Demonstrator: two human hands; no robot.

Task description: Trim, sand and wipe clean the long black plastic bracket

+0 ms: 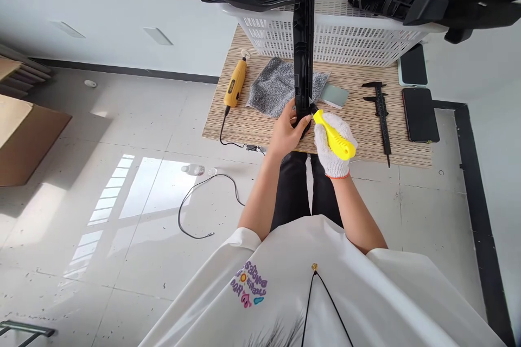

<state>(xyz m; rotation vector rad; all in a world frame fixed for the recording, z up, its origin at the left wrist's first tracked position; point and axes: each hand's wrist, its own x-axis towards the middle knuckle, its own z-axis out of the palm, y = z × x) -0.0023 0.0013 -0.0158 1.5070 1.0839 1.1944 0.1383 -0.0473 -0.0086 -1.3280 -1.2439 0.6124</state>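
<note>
My bare left hand is closed around the lower end of a long black plastic trim piece, which stretches away from me over the table. In a white knit glove, my right hand grips a yellow-handled knife. Its slim tip meets the right edge of the trim piece, close to my left thumb; the blade itself is small and partly hidden. Beneath the trim piece lies a grey cloth, with a pale green card to its right.
A white plastic basket of black plastic parts stands at the table's back. On the wood-patterned table lie a yellow rotary tool, a black caliper and two phones. A cable and bottle are on the floor.
</note>
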